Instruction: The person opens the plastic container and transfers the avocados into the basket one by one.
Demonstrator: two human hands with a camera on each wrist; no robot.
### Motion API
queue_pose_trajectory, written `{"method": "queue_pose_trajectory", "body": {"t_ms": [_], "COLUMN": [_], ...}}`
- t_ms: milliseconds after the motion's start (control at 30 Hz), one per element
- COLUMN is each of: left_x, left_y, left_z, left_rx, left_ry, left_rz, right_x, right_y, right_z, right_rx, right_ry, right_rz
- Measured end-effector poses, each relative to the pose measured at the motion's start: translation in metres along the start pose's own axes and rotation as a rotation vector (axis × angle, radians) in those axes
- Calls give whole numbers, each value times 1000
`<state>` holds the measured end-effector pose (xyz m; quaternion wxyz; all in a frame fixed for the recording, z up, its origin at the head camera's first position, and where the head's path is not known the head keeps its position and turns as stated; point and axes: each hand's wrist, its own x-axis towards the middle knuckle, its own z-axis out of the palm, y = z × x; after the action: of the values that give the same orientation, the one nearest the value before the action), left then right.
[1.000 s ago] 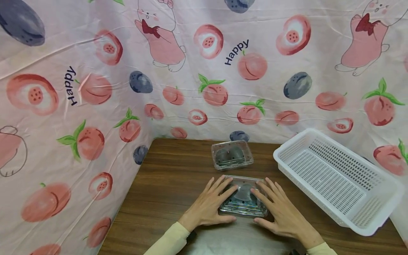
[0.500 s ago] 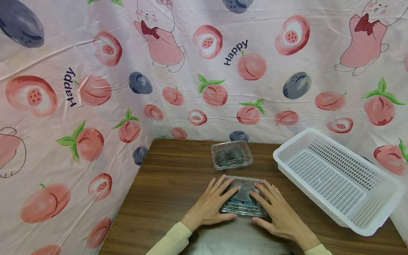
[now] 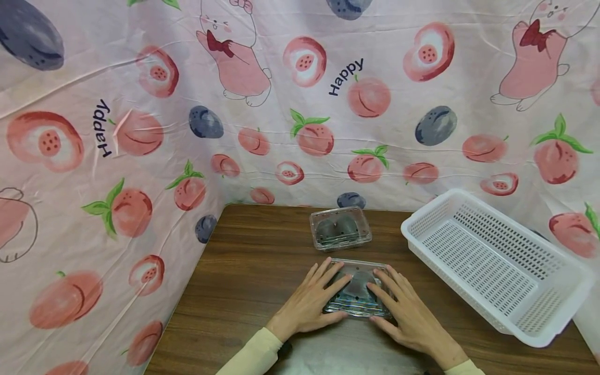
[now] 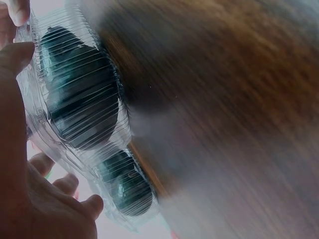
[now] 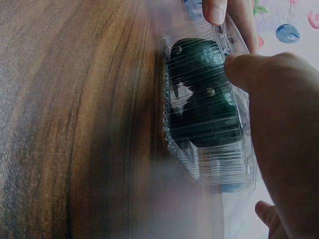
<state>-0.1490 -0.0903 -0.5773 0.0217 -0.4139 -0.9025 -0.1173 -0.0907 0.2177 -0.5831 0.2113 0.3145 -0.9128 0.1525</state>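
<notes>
A clear plastic clamshell box (image 3: 358,306) holding dark green, rounded fruits (image 5: 207,109) lies on the wooden table in front of me. My left hand (image 3: 304,304) rests on its left side, fingers spread over the lid and thumb by the near edge. On the other side, my right hand (image 3: 407,315) lies the same way, fingers fanned over the lid. The ridged near wall of the clamshell shows in both wrist views, and the lid looks closed. Fingers hide the box's left and right ends in the head view.
Behind the first box sits a second clear clamshell (image 3: 341,229) with similar dark fruits. A white perforated plastic basket (image 3: 461,289) stands at the right of the wooden table (image 3: 253,260). Pink peach-print cloth (image 3: 281,94) hangs along the back and left.
Over the last second, my right hand has shifted slightly left on the lid. My left hand stays nearly still; the boxes and basket keep their places.
</notes>
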Motion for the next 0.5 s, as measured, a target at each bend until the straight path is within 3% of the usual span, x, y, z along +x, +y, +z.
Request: {"method": "queue_pose_trajectory", "body": {"t_ms": [500], "left_x": [0], "left_y": [3], "left_z": [1], "left_rx": [-48], "left_ry": [12], "left_rz": [-2], "right_x": [3], "right_y": [-6], "right_z": [4], "right_rx": [-7], "right_ry": [20], "right_rz": [32]}}
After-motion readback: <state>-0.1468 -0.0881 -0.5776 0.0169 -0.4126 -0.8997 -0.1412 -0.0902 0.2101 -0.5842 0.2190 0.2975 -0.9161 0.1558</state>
